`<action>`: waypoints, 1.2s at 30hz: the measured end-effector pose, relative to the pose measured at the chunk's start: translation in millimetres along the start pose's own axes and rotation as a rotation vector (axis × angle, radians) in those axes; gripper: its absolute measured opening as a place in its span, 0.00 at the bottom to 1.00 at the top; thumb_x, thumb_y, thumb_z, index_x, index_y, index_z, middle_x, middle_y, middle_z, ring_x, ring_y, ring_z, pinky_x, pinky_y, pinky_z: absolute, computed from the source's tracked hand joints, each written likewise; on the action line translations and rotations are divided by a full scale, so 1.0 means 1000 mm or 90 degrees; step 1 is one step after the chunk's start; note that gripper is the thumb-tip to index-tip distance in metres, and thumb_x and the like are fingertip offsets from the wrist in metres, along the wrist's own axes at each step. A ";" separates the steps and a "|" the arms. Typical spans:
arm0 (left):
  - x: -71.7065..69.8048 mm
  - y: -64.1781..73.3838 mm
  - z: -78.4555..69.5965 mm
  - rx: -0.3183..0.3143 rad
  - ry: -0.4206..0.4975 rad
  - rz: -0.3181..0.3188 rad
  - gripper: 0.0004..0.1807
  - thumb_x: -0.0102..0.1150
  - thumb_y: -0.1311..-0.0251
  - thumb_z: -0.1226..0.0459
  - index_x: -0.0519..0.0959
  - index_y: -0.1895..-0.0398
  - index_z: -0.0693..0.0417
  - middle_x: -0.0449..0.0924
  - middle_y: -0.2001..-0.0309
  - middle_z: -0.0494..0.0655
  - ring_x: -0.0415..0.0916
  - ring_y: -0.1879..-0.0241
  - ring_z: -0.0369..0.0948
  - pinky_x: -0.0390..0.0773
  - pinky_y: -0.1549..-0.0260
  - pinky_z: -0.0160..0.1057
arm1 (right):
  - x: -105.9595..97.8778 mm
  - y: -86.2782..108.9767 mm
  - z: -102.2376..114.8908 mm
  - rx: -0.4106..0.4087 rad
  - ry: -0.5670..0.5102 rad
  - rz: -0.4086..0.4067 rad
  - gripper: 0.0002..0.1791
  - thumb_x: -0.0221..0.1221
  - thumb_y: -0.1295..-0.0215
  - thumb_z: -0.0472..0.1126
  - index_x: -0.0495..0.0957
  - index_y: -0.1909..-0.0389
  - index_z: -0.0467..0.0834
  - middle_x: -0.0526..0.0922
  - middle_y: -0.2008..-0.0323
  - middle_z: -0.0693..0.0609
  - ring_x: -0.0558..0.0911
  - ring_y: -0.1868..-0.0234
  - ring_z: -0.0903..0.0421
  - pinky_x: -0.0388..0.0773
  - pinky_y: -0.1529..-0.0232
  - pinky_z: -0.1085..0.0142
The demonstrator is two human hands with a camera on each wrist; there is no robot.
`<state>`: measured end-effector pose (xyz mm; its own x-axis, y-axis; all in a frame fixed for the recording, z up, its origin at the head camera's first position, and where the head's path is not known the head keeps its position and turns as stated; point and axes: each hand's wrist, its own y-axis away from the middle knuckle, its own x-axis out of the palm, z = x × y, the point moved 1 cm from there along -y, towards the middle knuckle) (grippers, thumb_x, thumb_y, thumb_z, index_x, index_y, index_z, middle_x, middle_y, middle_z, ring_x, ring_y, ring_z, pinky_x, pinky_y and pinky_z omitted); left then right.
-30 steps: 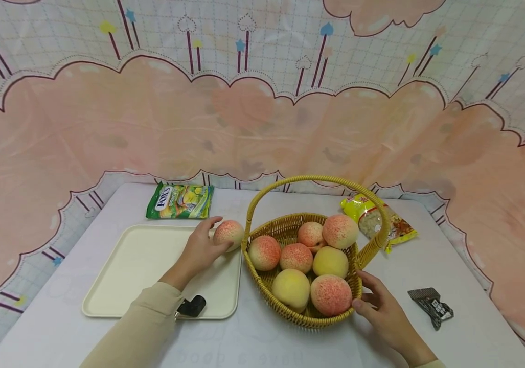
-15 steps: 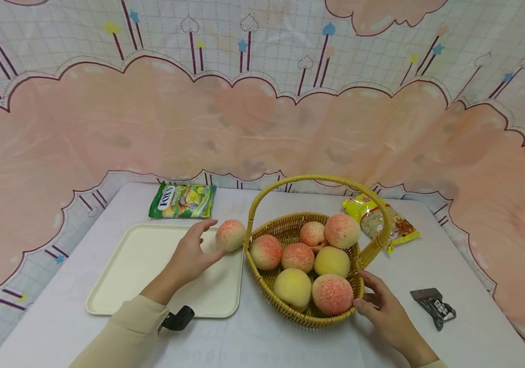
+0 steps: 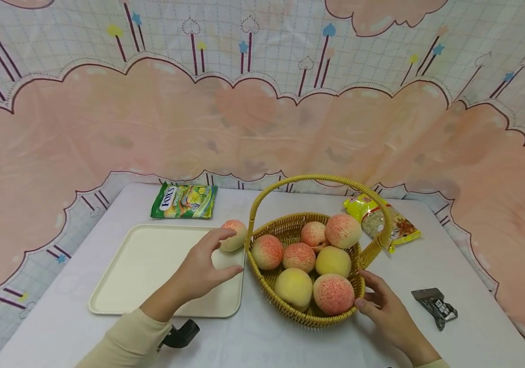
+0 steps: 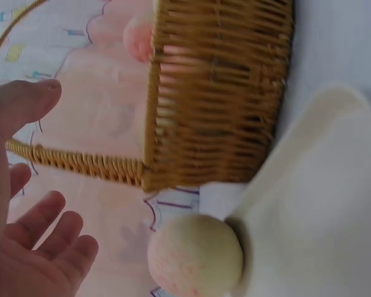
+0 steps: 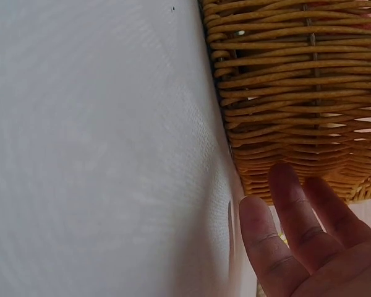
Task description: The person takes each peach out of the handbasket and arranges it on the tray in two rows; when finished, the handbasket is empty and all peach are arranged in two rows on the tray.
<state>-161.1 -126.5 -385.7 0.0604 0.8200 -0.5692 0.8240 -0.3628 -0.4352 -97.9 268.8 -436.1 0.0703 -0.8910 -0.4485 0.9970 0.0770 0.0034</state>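
Observation:
In the head view my left hand [image 3: 200, 266] hovers over the cream tray [image 3: 138, 266], thumb and fingers spread wide with nothing between them. Just beyond its fingertips a pink-and-cream peach [image 3: 233, 236] rests at the tray's far right corner, beside the basket; the index finger overlaps it in this view. The yellow wicker basket [image 4: 216, 93] holds several peaches, some blushed red like the front one [image 3: 333, 295], some yellow [image 3: 293, 289]. My right hand [image 3: 388, 309] rests against the basket's right side, thumb at the rim. Its fingers [image 5: 290, 204], nearly straight, touch the woven wall.
Behind the tray lies a green Fox's candy bag [image 3: 184, 201]. A yellow snack bag [image 3: 386, 220] sits behind the basket's right side, partly hidden by the handle. A small black wrapped packet [image 3: 434, 308] lies at the right. A printed cloth [image 3: 262, 133] hangs behind the table.
My left hand, first around the peach at the tray's corner, has let go and drawn back toward me, its fingers spreading. The peach stays there. My right hand stays at the basket.

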 end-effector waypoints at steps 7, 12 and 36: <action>0.016 -0.007 -0.023 0.033 0.032 0.080 0.36 0.76 0.48 0.65 0.71 0.35 0.60 0.72 0.37 0.53 0.68 0.36 0.49 0.73 0.41 0.54 | -0.001 0.000 0.001 0.013 0.001 0.010 0.33 0.59 0.28 0.36 0.59 0.26 0.39 0.69 0.36 0.28 0.80 0.47 0.42 0.80 0.58 0.66; 0.030 -0.016 -0.034 0.042 0.050 0.126 0.36 0.74 0.45 0.62 0.70 0.34 0.57 0.71 0.34 0.51 0.66 0.34 0.48 0.69 0.38 0.54 | -0.002 -0.001 0.001 0.013 0.000 0.021 0.34 0.59 0.28 0.37 0.58 0.26 0.39 0.67 0.35 0.28 0.79 0.46 0.42 0.80 0.58 0.65; 0.092 -0.049 -0.055 0.072 0.033 0.307 0.39 0.75 0.47 0.59 0.69 0.33 0.56 0.69 0.35 0.47 0.68 0.36 0.41 0.67 0.37 0.38 | -0.004 -0.001 -0.002 0.005 -0.003 0.023 0.34 0.60 0.29 0.36 0.58 0.26 0.38 0.67 0.35 0.27 0.80 0.47 0.44 0.80 0.58 0.65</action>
<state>-164.9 -8.9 -378.4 0.4492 0.5672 -0.6903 0.6294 -0.7492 -0.2061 -99.5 272.6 -435.9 0.1057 -0.8901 -0.4433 0.9941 0.1048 0.0267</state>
